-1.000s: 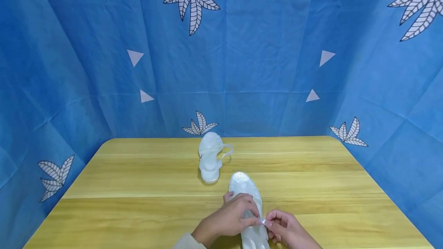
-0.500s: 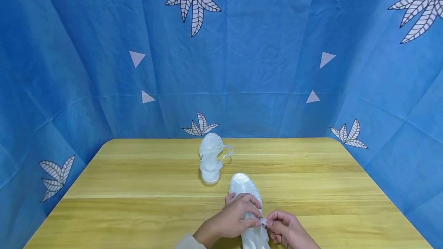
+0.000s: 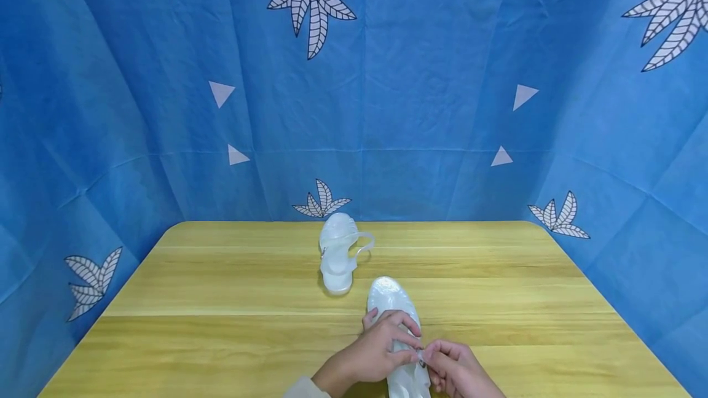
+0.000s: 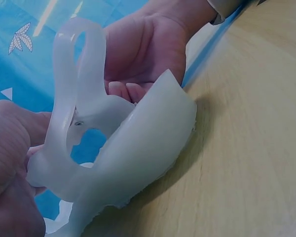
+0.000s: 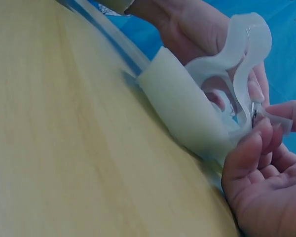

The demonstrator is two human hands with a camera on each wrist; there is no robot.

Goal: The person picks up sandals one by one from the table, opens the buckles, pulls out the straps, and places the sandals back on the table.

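A clear white jelly sandal lies on the table, toe away from me, with its heel and looped ankle strap facing the wrist cameras. My left hand lies over its middle and grips it, thumb and index finger at the strap beside the buckle. My right hand pinches the strap's free end between thumb and fingers, close to the small metal buckle on the sandal's right side. The fingertips of both hands nearly meet there and partly hide the buckle.
A second jelly sandal lies farther back, its strap loose and bowed out to the right. The wood-grain table extends around both. Blue patterned cloth hangs behind and along the sides.
My right hand has shifted slightly left, bringing its fingertips nearer the left ones, and less of the strap end shows between them. The left hand keeps its place on the sandal.
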